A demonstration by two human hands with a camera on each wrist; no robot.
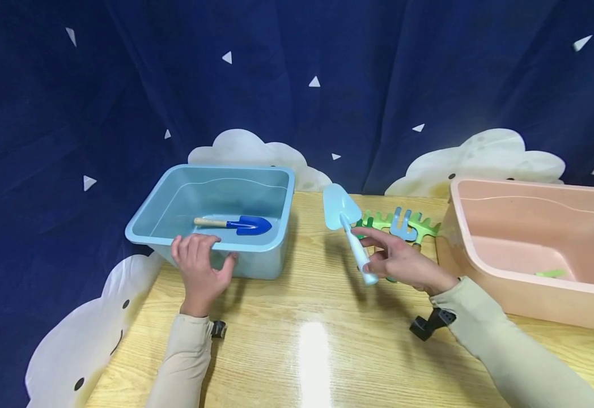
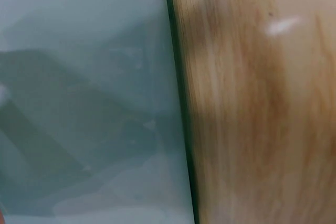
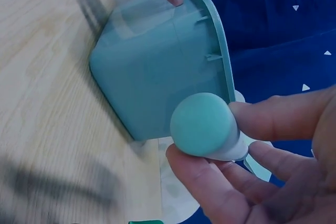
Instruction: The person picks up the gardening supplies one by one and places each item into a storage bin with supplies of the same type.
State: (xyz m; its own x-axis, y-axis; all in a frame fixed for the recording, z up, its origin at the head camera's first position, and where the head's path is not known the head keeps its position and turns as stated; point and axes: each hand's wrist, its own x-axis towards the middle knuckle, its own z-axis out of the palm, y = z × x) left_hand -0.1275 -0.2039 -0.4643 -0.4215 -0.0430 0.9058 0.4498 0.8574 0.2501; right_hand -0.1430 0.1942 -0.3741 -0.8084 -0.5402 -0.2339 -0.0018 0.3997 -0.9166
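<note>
My right hand (image 1: 404,262) grips a light blue toy trowel (image 1: 342,208) by its handle, the blade pointing up and away. The rounded handle end (image 3: 202,124) faces the right wrist camera, with thumb and fingers around it. At the left, my left hand (image 1: 198,271) holds the near rim of a blue plastic tub (image 1: 236,247), fingers over the edge and thumb outside. Inside that tub lies a dark blue trowel (image 1: 253,225) with a wooden handle. The left wrist view shows only the tub's wall (image 2: 94,103) and the tabletop, the hand being almost wholly out of it.
Green rakes (image 1: 427,225) and a blue fork (image 1: 403,226) lie behind my right hand, partly hidden by it. A pink tub (image 1: 537,292) stands at the right with a light green piece (image 1: 551,273) inside. A dark blue curtain (image 1: 358,85) hangs behind the wooden table (image 1: 261,340).
</note>
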